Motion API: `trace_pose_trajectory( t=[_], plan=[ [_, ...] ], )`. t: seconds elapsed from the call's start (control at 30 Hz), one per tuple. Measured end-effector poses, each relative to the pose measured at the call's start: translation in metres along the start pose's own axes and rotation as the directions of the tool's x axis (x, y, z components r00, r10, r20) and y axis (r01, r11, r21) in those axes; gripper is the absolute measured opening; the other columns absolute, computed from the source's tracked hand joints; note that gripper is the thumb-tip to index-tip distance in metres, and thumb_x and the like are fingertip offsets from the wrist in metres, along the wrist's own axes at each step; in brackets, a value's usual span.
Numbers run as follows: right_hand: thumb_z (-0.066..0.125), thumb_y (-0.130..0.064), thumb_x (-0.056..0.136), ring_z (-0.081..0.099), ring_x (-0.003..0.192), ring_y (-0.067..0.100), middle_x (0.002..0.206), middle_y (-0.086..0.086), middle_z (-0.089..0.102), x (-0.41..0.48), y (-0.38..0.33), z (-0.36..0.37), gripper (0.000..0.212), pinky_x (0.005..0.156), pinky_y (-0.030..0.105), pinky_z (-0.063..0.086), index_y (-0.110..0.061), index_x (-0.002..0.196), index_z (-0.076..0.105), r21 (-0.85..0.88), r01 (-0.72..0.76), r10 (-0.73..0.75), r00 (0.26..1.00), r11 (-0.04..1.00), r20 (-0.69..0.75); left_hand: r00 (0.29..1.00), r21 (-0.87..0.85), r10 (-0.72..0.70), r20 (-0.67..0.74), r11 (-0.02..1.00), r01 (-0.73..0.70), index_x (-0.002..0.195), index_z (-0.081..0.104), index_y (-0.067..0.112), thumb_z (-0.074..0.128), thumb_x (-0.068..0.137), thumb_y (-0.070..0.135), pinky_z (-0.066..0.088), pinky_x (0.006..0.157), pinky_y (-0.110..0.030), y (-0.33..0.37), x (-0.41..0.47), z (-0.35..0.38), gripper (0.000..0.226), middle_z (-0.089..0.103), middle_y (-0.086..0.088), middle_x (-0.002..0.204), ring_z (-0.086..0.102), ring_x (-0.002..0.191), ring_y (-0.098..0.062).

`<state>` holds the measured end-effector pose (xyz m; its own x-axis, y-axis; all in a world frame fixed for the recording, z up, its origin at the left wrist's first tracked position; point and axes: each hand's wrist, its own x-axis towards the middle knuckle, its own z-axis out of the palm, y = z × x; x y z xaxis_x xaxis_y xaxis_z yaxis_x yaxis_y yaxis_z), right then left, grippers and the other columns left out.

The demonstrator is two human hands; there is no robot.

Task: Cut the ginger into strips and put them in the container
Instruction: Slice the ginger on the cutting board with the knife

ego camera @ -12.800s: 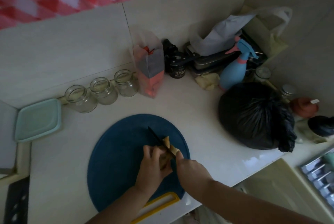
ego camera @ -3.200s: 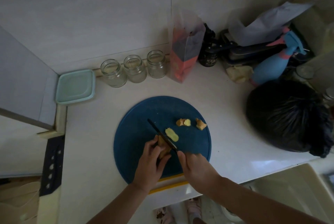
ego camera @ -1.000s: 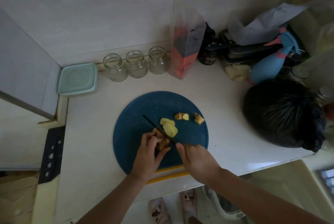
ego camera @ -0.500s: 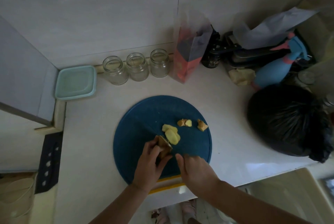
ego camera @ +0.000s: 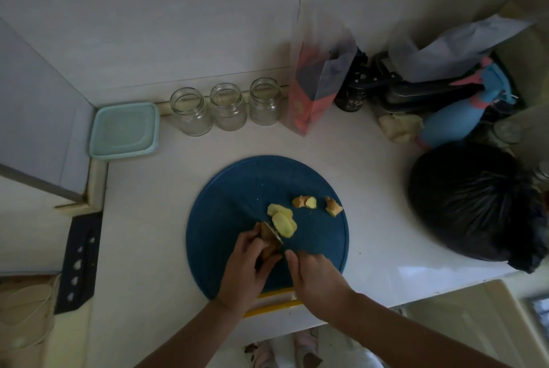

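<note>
Slicing ginger on the board

Near me, my left hand (ego camera: 242, 272) pinches the ginger (ego camera: 267, 244) to steady it while my right hand (ego camera: 315, 278) grips the knife (ego camera: 271, 231), blade against it. Cut slices (ego camera: 283, 219) lie just beyond on the board (ego camera: 225, 195), and the teal container (ego camera: 123, 130) waits far left.

Working out from the blue board (ego camera: 231, 189), I see bare table (ego camera: 142, 219) at 9 o'clock, an easy lane toward the teal container (ego camera: 123, 130) at 10. Three glass jars (ego camera: 228, 106) wall off 12, the red pouch (ego camera: 315, 91) stands at 1, and the black bag (ego camera: 475, 201) fills 3. Between board and bag I get a strip of bare table. Ginger slices (ego camera: 282, 220) sit mid-board, leaving its far-left part bare.
</note>
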<state>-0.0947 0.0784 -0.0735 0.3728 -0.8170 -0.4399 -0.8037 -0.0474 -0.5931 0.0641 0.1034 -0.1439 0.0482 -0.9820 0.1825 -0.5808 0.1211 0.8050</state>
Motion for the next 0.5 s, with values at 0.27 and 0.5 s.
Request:
trace_pose_trajectory(
  t=[0.27,0.5],
  plan=[
    [0.010,-0.058,0.092,0.056,0.064,0.024,0.069,0.004,0.055,0.0043,0.0026,0.0023,0.059,0.069,0.042,0.050,-0.018,0.076,0.050,0.012,0.006,-0.006,1.000,1.000,-0.019,1.000,0.032,-0.004,-0.001,0.999,0.004,0.093,0.051,0.020,0.057,0.085,0.042,0.037,0.071,0.002,0.0019,-0.0001,0.0010,0.024,0.048,0.002,0.104,0.046,0.079,0.003],
    [0.021,-0.046,0.100,0.050,0.060,0.022,0.063,0.001,0.048,0.0054,-0.0012,0.0051,0.046,0.065,0.039,0.047,-0.022,0.066,0.040,-0.017,-0.002,0.001,0.999,1.000,-0.042,1.000,0.022,-0.013,-0.004,1.000,0.013,0.091,0.052,0.018,0.055,0.086,0.040,0.037,0.073,0.000,0.0007,-0.0013,0.0013,0.023,0.052,-0.003,0.104,0.047,0.080,0.002]
  ],
)
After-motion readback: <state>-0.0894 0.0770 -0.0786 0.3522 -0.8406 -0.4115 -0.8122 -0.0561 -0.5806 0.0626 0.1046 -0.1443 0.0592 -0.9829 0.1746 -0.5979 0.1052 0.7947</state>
